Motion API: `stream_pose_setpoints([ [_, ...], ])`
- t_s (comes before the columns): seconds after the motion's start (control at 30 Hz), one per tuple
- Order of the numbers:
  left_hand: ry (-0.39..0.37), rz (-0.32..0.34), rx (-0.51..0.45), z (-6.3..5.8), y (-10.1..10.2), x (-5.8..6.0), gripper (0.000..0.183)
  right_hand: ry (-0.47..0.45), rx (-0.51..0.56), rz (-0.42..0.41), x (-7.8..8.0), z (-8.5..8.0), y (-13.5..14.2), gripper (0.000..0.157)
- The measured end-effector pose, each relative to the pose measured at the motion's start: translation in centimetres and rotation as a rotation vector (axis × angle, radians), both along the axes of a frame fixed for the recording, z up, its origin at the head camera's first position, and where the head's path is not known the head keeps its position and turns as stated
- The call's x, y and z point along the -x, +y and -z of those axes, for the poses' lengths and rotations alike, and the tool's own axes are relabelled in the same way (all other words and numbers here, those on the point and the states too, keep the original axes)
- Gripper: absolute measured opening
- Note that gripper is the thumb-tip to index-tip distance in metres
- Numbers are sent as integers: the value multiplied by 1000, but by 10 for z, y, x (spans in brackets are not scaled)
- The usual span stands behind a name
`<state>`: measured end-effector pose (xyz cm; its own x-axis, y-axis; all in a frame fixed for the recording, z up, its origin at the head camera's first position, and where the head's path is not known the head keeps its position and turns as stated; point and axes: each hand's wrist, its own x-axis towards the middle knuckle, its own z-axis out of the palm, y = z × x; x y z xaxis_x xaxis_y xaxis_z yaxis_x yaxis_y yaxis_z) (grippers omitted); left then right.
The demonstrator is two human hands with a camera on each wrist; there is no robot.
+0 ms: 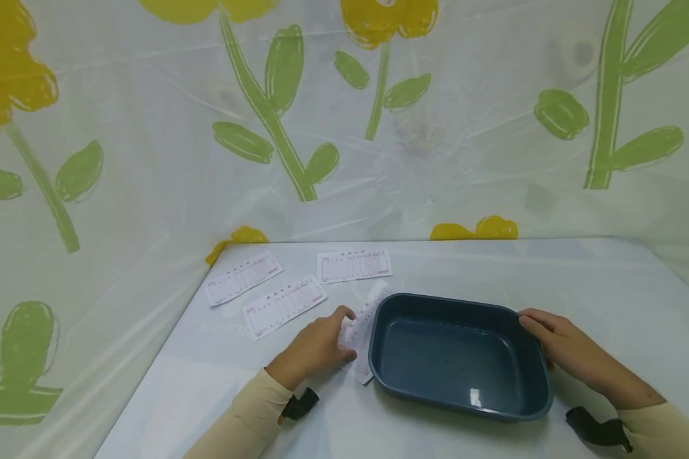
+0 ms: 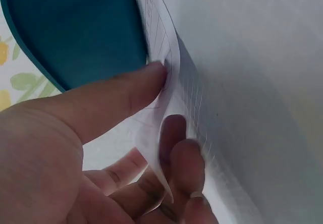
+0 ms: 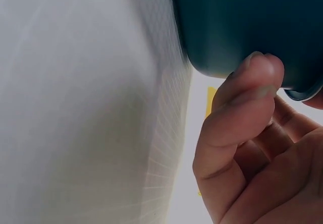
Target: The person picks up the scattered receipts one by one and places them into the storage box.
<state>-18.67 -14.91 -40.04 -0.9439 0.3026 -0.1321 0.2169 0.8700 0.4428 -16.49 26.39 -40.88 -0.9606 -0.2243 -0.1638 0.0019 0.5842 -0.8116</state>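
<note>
On the counter [image 1: 419, 433], going by the head view first, there's a dark blue-green tub [image 1: 453, 357] sitting right of centre, tilted a bit so its long sides slope down to the right. Left hand [image 1: 316, 341] is up against the tub's left side, gripping a printed slip [image 1: 363, 328] that runs along that edge; part of it is covered by the rim, so I can't tell if any is tucked underneath. Right hand [image 1: 574, 350] has hold of the tub's right end at the rim. Three more slips lie flat farther back: the far-left slip [image 1: 244, 278], the middle slip [image 1: 284, 307] just beside it, and the back slip [image 1: 355, 264] behind the tub's left corner. Behind all that hangs a whitish sheet [image 1: 166, 159] with yellow flowers and green leaves. Both arms wear pale sleeves [image 1: 238, 421], with a black thing near each wrist.

Left wrist view: thumb on one face of the slip, fingers round the other, so it's a proper pinch. Paper's bent and curling, tub right next to it.

Right wrist view: curled fingertips press against the tub's outer wall; most of the thumb is cut off here.
</note>
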Motion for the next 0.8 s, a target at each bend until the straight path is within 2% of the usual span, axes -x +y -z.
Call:
stream_pose_setpoints([
  [0.1, -29, -38, -42, -3, -2, 1, 61, -5, 0, 1, 0, 0, 0, 56],
  [0.23, -17, -74, -78, -8, -6, 5, 50, -16, -14, 9, 1, 0, 1, 59],
  [0.37, 3, -85, -105, -11, -9, 8, 41, -19, -18, 7, 1, 1, 1, 61],
  [0.8, 68, -100, -149, -16, -22, 11, 26, 8, 32, -23, -2, 1, 0, 55],
])
